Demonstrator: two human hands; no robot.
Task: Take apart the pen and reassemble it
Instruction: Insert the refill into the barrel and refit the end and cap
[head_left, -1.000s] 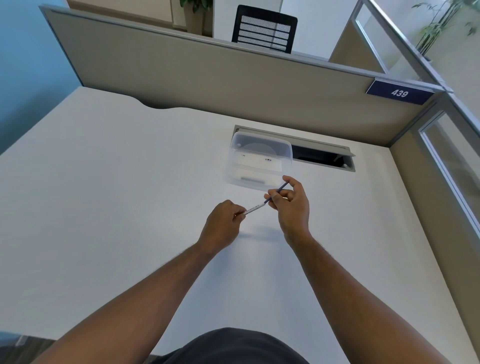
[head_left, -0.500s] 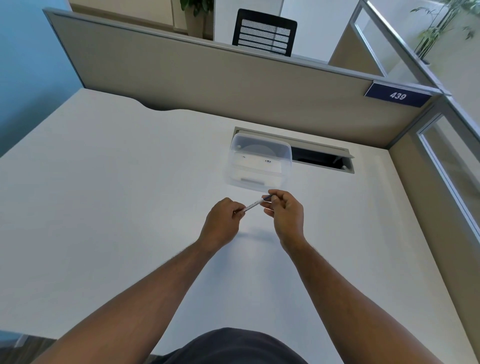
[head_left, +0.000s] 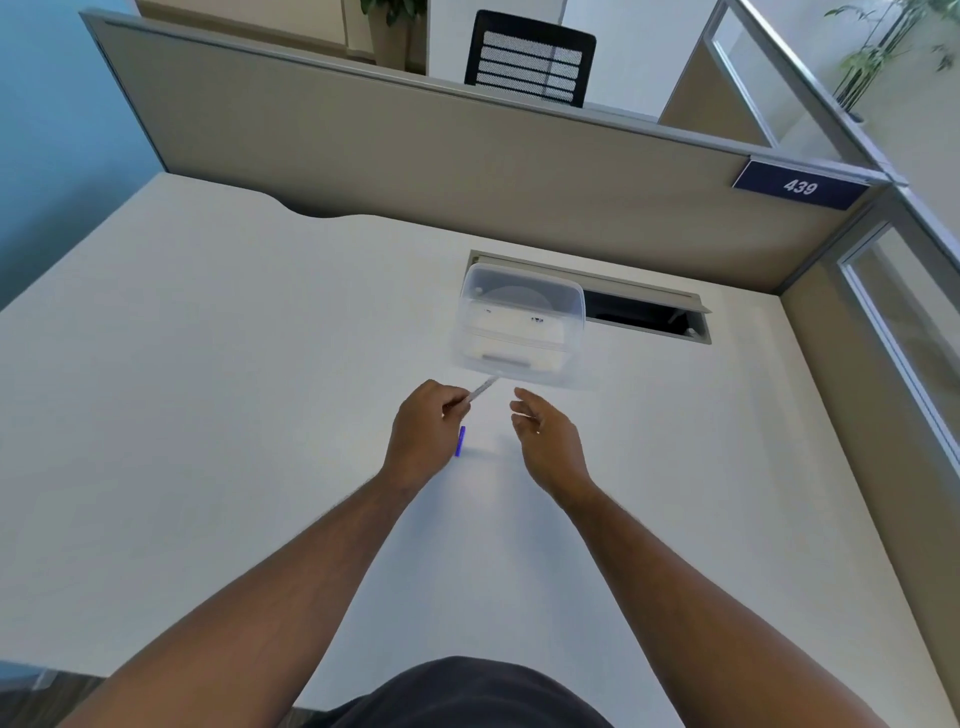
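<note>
Two hands over the white tabletop (head_left: 208, 415), both yours, held apart. Your left hand (head_left: 423, 434) is curled closed, fingers pinching the clear pen barrel (head_left: 480, 388) at its near end; the barrel angles up and away to the right, its far tip reaching the near edge of the clear plastic container (head_left: 519, 325). Whether tip and container touch cannot be told from this view. Your right hand (head_left: 543, 441) is loosely open, fingers spread and slightly bent, thumb side up. A thin pale sliver shows at its fingers, too small to identify; whether it is gripped cannot be told.

A small blue pen cap (head_left: 460, 440) lies just beside your left hand, on the side toward your right, apparently resting on the tabletop between the two hands.

The container sits on the tabletop just beyond the hands, lidded, with white contents inside, blurred. Behind it, a rectangular cable slot (head_left: 644, 314) is cut into the tabletop, partly covered by the container. A beige partition (head_left: 415, 156) runs along the far edge, carrying a dark plate reading 439 (head_left: 800, 186).
</note>
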